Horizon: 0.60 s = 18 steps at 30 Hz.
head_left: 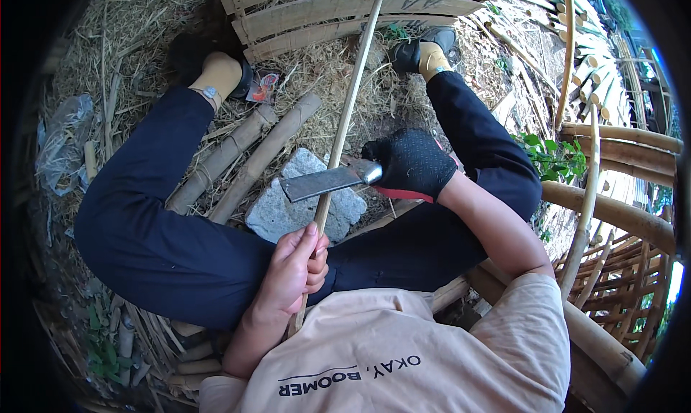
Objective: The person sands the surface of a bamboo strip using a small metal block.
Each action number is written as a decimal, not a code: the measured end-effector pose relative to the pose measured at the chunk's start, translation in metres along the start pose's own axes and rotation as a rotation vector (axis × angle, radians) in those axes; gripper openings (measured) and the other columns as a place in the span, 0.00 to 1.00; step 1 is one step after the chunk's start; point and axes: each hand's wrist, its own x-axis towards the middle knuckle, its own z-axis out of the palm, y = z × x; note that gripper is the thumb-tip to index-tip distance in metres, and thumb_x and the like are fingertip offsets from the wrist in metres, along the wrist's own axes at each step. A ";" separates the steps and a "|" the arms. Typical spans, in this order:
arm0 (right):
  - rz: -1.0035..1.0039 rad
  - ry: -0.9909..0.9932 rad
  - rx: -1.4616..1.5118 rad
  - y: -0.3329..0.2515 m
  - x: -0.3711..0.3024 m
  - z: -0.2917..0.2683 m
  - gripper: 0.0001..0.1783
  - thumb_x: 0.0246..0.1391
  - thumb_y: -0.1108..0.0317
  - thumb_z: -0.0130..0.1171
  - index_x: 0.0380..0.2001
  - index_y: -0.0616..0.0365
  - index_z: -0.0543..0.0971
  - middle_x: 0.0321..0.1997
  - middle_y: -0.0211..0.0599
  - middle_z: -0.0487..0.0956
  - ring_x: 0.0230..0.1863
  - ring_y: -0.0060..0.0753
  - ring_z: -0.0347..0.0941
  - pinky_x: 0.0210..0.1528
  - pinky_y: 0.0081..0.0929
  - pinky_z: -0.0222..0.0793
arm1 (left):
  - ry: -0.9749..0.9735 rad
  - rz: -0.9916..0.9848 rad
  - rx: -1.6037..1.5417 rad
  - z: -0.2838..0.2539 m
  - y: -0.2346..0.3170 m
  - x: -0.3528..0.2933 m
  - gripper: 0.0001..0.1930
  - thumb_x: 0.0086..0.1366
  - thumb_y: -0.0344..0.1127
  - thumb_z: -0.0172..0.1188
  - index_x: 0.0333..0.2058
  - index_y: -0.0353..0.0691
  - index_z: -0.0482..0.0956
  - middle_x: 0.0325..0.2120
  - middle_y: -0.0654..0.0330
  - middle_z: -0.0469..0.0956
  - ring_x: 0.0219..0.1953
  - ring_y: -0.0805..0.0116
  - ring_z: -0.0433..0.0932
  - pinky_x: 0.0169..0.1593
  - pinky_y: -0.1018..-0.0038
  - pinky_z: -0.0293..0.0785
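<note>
My bare left hand point(299, 269) is closed round the lower part of a long, thin bamboo strip point(353, 96), which slants up and away from me past the slatted wood. In a black glove with red showing along its edge, my right hand point(417, 165) grips a broad-bladed chopping knife point(320, 184). Its flat, dark blade lies across the strip, a little beyond my left fingers. How the cutting edge meets the strip cannot be made out. Below the blade, between my legs, a rough grey stone block point(273, 215) sits on the ground.
Two bamboo poles point(263, 157) lie left of the stone. A slatted wooden crate point(353, 14) stands beyond my feet. Cut bamboo point(601, 89) is stacked at far right, above thick bamboo rails point(612, 215) and a woven lattice point(633, 287). Clear plastic point(65, 143) lies at left.
</note>
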 end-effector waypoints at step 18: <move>0.341 0.342 -0.178 0.075 0.009 -0.014 0.16 0.51 0.51 0.65 0.32 0.52 0.85 0.26 0.48 0.81 0.33 0.51 0.80 0.39 0.42 0.74 | -0.001 0.008 -0.021 0.002 0.001 -0.003 0.19 0.80 0.48 0.40 0.28 0.45 0.64 0.13 0.75 0.50 0.11 0.87 0.44 0.12 0.82 0.40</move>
